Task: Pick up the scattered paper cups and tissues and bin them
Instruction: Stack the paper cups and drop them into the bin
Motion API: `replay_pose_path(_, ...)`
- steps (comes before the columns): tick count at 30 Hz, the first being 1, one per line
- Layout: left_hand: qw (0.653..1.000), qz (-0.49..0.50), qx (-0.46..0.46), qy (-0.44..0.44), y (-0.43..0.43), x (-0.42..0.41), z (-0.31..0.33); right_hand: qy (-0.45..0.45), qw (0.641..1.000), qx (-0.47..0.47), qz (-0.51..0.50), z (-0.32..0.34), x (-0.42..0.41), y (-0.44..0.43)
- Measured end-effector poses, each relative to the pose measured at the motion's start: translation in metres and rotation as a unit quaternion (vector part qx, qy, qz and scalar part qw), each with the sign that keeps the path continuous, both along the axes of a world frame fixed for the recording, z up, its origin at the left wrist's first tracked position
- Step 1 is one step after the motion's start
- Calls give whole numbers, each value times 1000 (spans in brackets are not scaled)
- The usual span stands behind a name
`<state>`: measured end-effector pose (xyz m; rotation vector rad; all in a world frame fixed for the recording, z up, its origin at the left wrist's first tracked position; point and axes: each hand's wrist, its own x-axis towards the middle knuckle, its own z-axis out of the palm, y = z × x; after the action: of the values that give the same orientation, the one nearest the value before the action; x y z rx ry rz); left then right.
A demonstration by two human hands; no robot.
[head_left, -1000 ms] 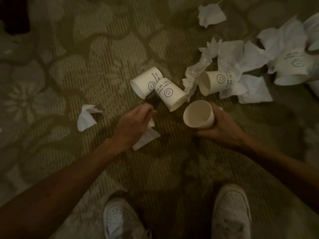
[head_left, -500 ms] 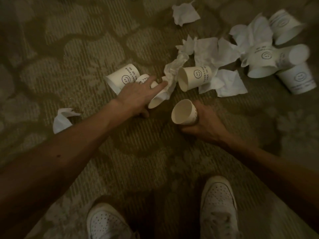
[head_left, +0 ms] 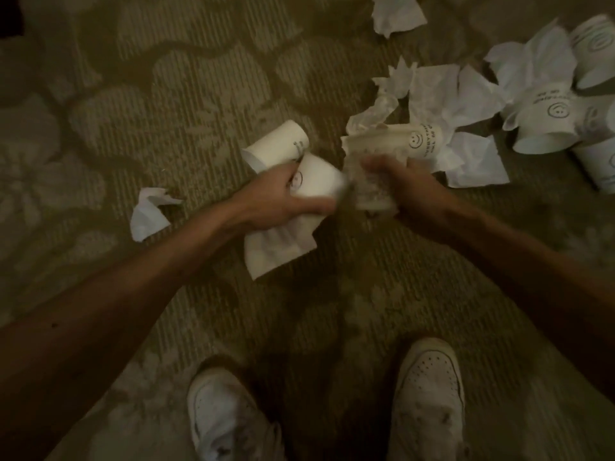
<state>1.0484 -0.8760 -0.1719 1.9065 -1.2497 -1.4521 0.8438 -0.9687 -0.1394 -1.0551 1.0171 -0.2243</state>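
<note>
Two hands blurred — left hand (head_left: 279,197) grips cup (head_left: 321,181), tissue (head_left: 279,251); right hand (head_left: 412,191) grips smeared cup (head_left: 369,197).

Carpet (head_left: 166,94) is a murky olive green with paler flower shapes and fine ribbed stripes running through it. Paper cups (head_left: 545,128) are white, each with a little black smiley and black lettering. Tissues (head_left: 432,98) plain white. Sneakers (head_left: 429,380) white too, dotted perforations on the toes.

Mid-frame, the left hand (head_left: 279,197) grips a paper cup (head_left: 319,184); the right hand (head_left: 402,191) grips a blurred cup (head_left: 369,191) beside it.
</note>
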Motion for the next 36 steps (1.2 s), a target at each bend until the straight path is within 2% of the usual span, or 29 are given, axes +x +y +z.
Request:
replay_pose_path(3, 997, 65, 2, 52, 7, 6, 60, -32, 999, 8, 6, 70, 18, -5)
replay_pose_path(7, 987, 139, -27, 71, 25, 26, 196, -36, 998, -1, 50, 196, 47, -6)
replay_pose_path(12, 969, 230, -47, 76, 56, 50, 417, -46, 995, -39, 74, 412, 89, 7)
replay_pose_path(18, 931, 346, -99, 59, 114, 61, 695, -113, 984, -70, 119, 682, 131, 50)
replay_pose_path(22, 902, 408, -142, 17, 159, 51, 851, -186, 956, -108, 200, 822, 150, 76)
replay_pose_path(25, 865, 467, -181, -11, 203, 25, 932, -237, 926, -126, 266, 898, 153, 106)
replay_pose_path(29, 799, 545, -252, -40, 272, -30, 1000, -296, 879, -134, 350, 961, 146, 160)
replay_pose_path(32, 730, 613, -295, -58, 329, -88, 1028, -323, 834, -114, 433, 986, 131, 217)
replay_pose_path(36, 635, 696, -328, -70, 403, -163, 1033, -340, 780, -90, 517, 999, 97, 309)
